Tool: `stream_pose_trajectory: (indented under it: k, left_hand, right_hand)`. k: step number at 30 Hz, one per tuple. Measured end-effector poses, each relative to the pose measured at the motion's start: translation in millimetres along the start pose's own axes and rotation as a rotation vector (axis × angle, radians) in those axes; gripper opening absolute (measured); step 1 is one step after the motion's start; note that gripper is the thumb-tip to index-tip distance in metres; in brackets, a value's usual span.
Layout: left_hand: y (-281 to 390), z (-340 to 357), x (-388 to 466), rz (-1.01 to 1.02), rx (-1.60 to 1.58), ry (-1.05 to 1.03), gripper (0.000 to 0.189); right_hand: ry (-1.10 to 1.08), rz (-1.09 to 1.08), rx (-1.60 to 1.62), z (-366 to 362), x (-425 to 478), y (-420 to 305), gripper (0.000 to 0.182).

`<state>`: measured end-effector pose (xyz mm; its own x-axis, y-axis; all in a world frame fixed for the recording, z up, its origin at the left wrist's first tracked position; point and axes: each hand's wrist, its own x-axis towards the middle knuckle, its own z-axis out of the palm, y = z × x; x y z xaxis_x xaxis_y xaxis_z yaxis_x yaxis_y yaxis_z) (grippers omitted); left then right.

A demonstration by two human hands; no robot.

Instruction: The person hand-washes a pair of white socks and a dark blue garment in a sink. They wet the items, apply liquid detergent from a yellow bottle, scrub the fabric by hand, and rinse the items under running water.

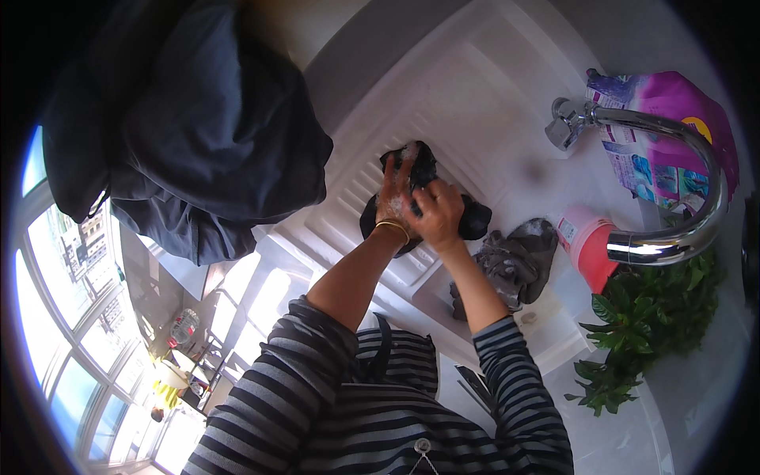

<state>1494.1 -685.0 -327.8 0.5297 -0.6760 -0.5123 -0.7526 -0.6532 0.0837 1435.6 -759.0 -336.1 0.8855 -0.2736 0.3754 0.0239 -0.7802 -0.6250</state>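
A soapy black cloth [475, 219] is bunched on the ribbed washboard [332, 217] of a white laundry sink [475, 107]. My left hand [392, 196], with suds on its fingers and a gold-coloured bracelet at the wrist, holds the cloth down against the ribs. Just to its right, my right hand [440, 212] has its fingers curled on the same cloth, close against the left hand. Part of the cloth is hidden under both hands. A wet grey-brown cloth [522, 261] with suds lies crumpled in the sink beside my right forearm.
A chrome faucet [706, 154] arches over the right side. Near it are a purple detergent bag [683, 101], a pink plastic container [585, 243] and a leafy green plant [653, 320]. Dark fabric [219, 130] bulks large at upper left. Windows [59, 267] line the left.
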Motion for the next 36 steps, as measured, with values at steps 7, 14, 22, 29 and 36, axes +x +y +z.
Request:
stream_pose_trajectory:
  k: [7, 14, 22, 29, 36]
  left_hand:
    - [3.6, 2.5, 14.3, 0.15, -0.264, 0.302, 0.053]
    - [-27.2, 4.9, -25.9, -0.007, -0.288, 0.42, 0.055]
    - [-19.8, -2.4, -21.5, -0.055, -0.135, 0.23, 0.059]
    - [-16.6, 3.3, -26.8, -0.062, 0.051, 0.162, 0.056]
    - [-19.5, 3.6, -13.7, -0.044, -0.112, 0.191, 0.055]
  right_hand:
    - [0.171, 0.558, -0.213, -7.4, 63.2, 118.3, 0.016]
    - [0.016, 0.552, 0.451, -42.3, 41.1, 10.1, 0.029]
    - [0.03, 0.346, -0.523, 22.0, 79.6, 70.1, 0.02]
    - [-0.005, -0.01, -0.167, 25.8, 20.8, 2.6, 0.021]
    - [0.049, 0.167, -0.254, 29.9, 48.8, 10.6, 0.021]
